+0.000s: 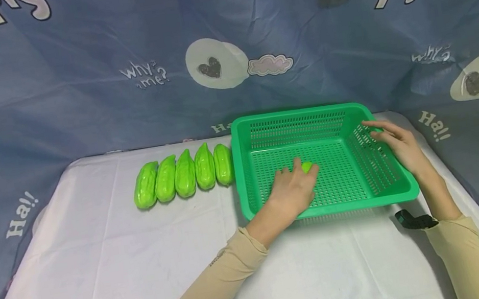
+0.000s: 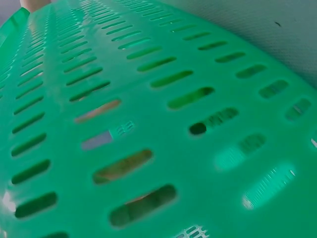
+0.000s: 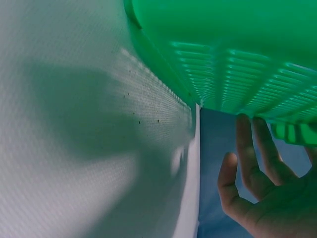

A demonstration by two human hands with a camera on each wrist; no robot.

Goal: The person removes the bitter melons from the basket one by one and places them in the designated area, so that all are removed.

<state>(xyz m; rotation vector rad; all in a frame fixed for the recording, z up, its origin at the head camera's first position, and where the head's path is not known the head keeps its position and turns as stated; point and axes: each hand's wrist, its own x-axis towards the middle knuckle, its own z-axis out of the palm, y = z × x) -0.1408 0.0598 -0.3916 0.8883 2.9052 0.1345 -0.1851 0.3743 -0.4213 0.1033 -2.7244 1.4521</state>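
My left hand (image 1: 294,190) reaches over the near rim into a green plastic basket (image 1: 329,208), fingers curled round a bright green bitter melon (image 1: 307,166). Most of that melon is hidden by the hand. Through the slots of the basket wall (image 2: 163,119), the left wrist view shows bits of fingers and light green. At the basket's right side, my right hand (image 1: 399,146) holds the rim. Seen from the right wrist, several fingers (image 3: 245,144) of it reach up to the outside of the slotted wall.
Several bright green bitter melons (image 1: 185,175) stand side by side in a row, left of the basket, the nearest close to its left wall. A white cloth covers the table (image 1: 147,277). Behind hangs a blue printed curtain (image 1: 113,49). A black band (image 1: 415,221) circles the right wrist.
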